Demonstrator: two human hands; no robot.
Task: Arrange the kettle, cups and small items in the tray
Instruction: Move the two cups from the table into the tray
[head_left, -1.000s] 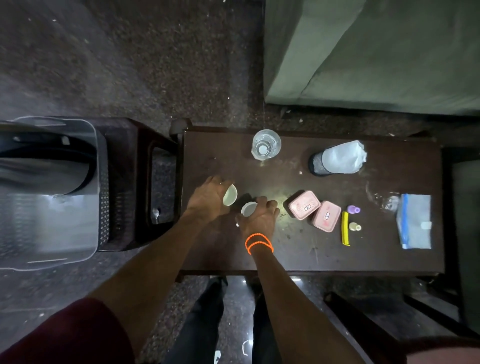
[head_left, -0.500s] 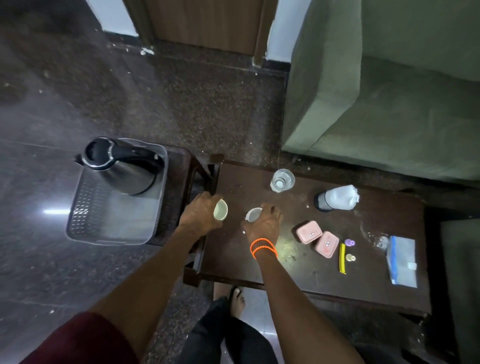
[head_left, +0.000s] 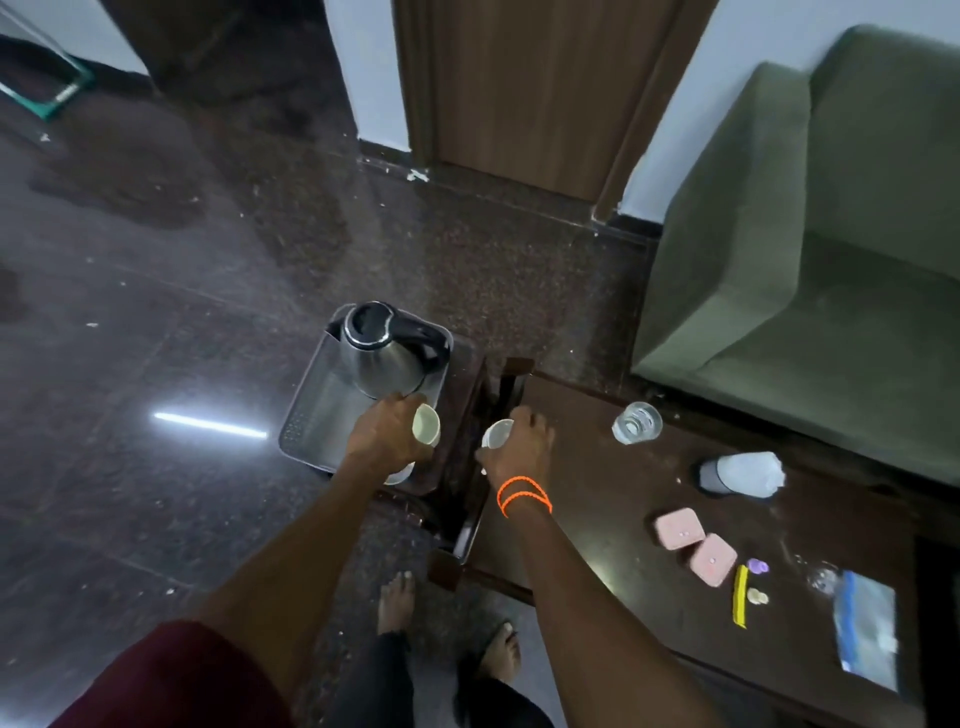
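While the kettle (head_left: 387, 356) fills the tray's (head_left: 306, 415) far end, left hand (head_left: 387, 434) clamped on a cup (head_left: 426, 424) over the tray; could knock the kettle. Right hand (head_left: 519, 449) grips another cup (head_left: 496, 434) at the tabletop (head_left: 613, 519) edge; could drop in the gap. No legible writing

A dark polished stone floor (head_left: 156, 322) mirrors a strip light; a wooden door (head_left: 524, 83) in a pale wall; a green sofa (head_left: 810, 244) behind the dark wooden table (head_left: 613, 525).
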